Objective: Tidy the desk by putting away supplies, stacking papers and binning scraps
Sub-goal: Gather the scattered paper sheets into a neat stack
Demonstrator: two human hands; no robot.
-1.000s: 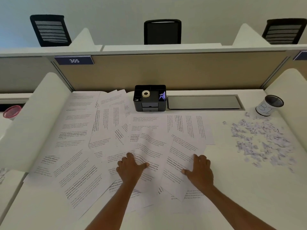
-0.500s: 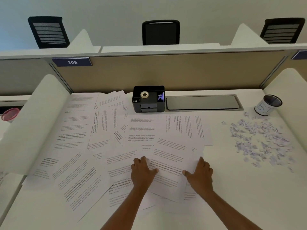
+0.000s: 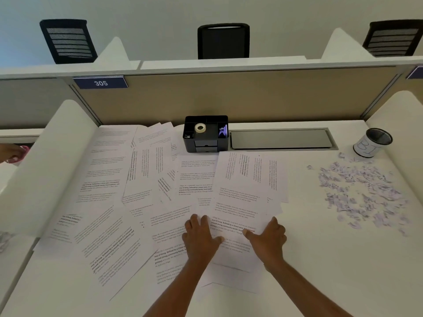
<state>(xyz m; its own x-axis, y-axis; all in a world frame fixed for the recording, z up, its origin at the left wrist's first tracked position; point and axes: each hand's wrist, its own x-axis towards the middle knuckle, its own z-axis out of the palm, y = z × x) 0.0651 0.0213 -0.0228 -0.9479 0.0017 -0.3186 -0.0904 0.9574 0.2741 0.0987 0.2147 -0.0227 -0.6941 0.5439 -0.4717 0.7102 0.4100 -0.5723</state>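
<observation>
Printed white paper sheets (image 3: 240, 197) are best gathered inward under the flat-pressed left hand (image 3: 201, 236) and right hand (image 3: 267, 239) (edges kept aligned).

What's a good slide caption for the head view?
Left hand and right hand rest on overlapping printed sheets; paper scraps lie scattered near a cup at right.

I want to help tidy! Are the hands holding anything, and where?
Nothing gripped: left hand and right hand press flat on the printed sheets.
</observation>
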